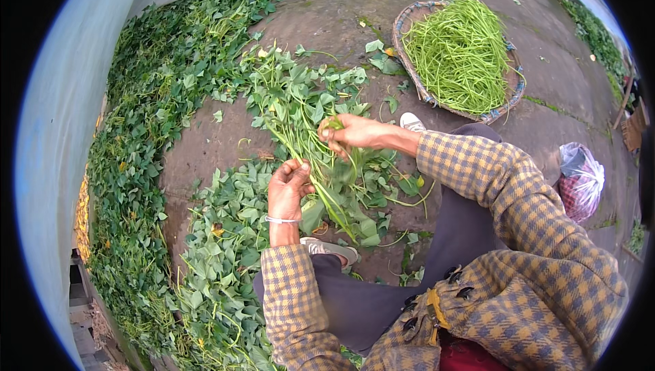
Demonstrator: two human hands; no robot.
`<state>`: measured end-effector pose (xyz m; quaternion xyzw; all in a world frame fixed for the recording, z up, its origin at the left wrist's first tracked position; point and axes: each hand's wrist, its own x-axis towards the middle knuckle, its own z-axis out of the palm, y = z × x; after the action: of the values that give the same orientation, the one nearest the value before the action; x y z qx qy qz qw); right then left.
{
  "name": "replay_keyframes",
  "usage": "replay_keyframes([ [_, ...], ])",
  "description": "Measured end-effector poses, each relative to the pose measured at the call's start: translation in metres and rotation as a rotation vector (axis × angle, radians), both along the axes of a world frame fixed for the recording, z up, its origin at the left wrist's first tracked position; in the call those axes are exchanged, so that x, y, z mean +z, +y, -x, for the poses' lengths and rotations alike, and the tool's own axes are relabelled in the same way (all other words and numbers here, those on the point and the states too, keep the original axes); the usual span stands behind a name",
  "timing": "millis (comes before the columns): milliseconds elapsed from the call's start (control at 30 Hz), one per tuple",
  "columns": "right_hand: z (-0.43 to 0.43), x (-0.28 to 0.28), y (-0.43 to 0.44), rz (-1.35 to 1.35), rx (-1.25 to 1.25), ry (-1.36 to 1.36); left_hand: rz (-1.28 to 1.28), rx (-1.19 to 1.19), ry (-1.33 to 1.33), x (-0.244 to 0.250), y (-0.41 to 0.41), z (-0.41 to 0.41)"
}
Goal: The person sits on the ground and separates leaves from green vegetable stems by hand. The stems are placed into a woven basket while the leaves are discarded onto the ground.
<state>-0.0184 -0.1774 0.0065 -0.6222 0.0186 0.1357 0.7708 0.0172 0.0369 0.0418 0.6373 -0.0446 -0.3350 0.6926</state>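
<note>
My left hand [290, 187] pinches a small bunch of long green stems [330, 201] between thumb and fingers, above the leaves between my feet. My right hand [345, 134], up and to the right of it, has its fingers curled round some green plant matter; blurred leaves hang just below it. Under both hands lies a loose pile of leafy vines [307, 95] with heart-shaped leaves. A round woven basket [408, 61] at the upper right holds a large heap of bare, light green stems [458, 56].
Cut leaves [230, 228] cover the ground at lower left, beside a long bank of leafy vines [128, 182]. A tied plastic bag [583, 182] sits on the paved ground to the right. My shoes [332, 251] stand near the vines. Pale sheeting [66, 115] borders the left side.
</note>
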Motion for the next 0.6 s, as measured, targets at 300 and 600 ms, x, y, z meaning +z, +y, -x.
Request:
replay_keyframes([
  [300,0.020,0.018,0.031,0.093,0.192,0.035,0.050,0.134,-0.019,-0.012,-0.006,-0.005],
  [600,0.014,0.008,0.027,0.223,-0.157,0.011,-0.213,-0.097,-0.315,-0.014,-0.019,0.006],
])
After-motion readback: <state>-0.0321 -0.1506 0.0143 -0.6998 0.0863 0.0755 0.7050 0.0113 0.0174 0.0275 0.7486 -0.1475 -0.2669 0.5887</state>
